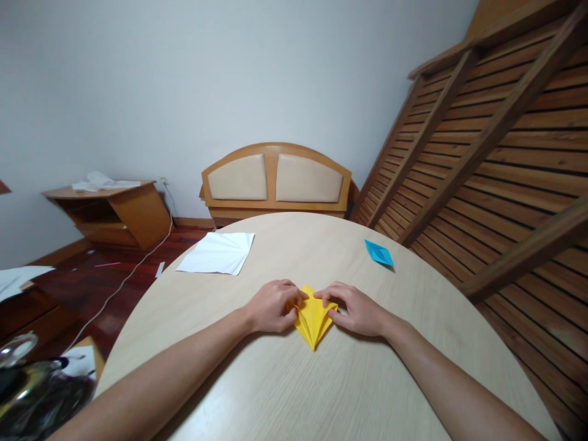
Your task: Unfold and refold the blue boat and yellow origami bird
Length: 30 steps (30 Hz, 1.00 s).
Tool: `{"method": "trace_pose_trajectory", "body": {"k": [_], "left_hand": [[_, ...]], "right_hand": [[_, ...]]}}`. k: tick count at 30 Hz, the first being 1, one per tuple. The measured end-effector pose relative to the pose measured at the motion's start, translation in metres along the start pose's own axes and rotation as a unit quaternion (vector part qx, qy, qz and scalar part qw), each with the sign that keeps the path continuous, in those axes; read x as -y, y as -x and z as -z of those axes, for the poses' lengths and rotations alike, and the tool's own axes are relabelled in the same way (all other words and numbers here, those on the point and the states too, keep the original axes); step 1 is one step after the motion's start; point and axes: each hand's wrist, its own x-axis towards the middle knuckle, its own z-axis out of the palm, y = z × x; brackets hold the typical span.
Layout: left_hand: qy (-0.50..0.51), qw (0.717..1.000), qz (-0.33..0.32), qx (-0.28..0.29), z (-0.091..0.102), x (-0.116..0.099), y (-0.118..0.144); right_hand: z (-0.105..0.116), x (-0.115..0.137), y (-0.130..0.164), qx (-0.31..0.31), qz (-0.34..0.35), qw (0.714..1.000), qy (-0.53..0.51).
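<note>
The center paper fold (313, 309) is positioned on the table (275, 392), between the left hand (274, 306) and the right hand (356, 309), touching both. The paper sheet (218, 252) lies on the table beyond the left hand, toward the far-left edge. The second paper fold (379, 253) lies beyond the right hand, near the far-right edge. The headboard (272, 177) stands behind the table, before the wall (229, 73). The slatted panel (482, 153) is located right of the table. The cabinet (138, 214), with loose papers (103, 182) on top, stands far left; the cable (133, 269) runs along the floor (98, 282) between cabinet and table.
</note>
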Motion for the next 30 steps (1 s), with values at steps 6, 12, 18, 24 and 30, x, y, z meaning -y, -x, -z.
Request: {"method": "trace_pose_trajectory", "body": {"k": [6, 12, 18, 24, 30], "left_hand": [[-0.004, 0.998, 0.060, -0.018, -0.0003, 0.0009, 0.0009], [0.011, 0.992, 0.121, -0.043, -0.0020, -0.0006, -0.0001], [-0.003, 0.988, 0.146, -0.053, -0.0027, -0.0015, 0.0004], [-0.006, 0.984, 0.168, -0.056, -0.0042, -0.0013, 0.0006], [-0.001, 0.974, 0.212, -0.075, -0.0065, -0.0016, -0.0003]], "right_hand": [[-0.0002, -0.0014, -0.0011, -0.016, -0.006, 1.000, -0.008], [-0.0017, -0.0006, -0.0025, -0.036, -0.035, 0.999, -0.009], [-0.0057, -0.0021, -0.0053, -0.066, -0.069, 0.995, -0.017], [-0.0076, -0.0050, -0.0062, -0.065, -0.069, 0.995, -0.009], [-0.0097, -0.0019, -0.0083, -0.070, -0.081, 0.993, -0.052]]}}
